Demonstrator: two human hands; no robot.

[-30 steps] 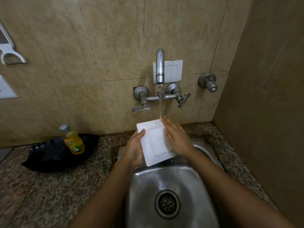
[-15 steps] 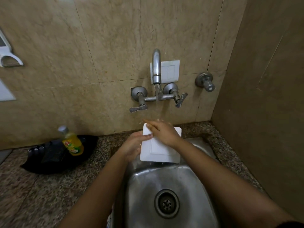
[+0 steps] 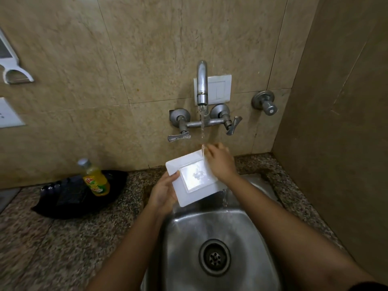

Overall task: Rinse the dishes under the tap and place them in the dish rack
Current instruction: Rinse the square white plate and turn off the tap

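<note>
while water runs from the tap [image 3: 202, 82] onto it, a white square plate [image 3: 195, 177] hangs tilted over the far edge of the steel sink [image 3: 184, 238], held in the air between two bare hands. the left hand [image 3: 162, 193] grips the plate's left edge, thumb on the top face and fingers curled beneath. the right hand [image 3: 220, 162] lies along the right edge with its fingers bent at the far corner, just where the stream lands; i cannot tell whether they clasp the rim or only rub it. water pools in the plate's sunken middle and spills off its near right corner into the sink. i judge this to be the rinsing step, with this plate partway through. next, i think, the plate needs tipping to drain, then a carry to the dish rack, which is nowhere in view, so i would have to look round for it first. a wet plate is slick, so a firm hold matters. a yellow soap bottle [image 3: 95, 177] sits in a black tray [image 3: 69, 198] at the back edge of the granite counter [image 3: 63, 238], left of the sink.
</note>
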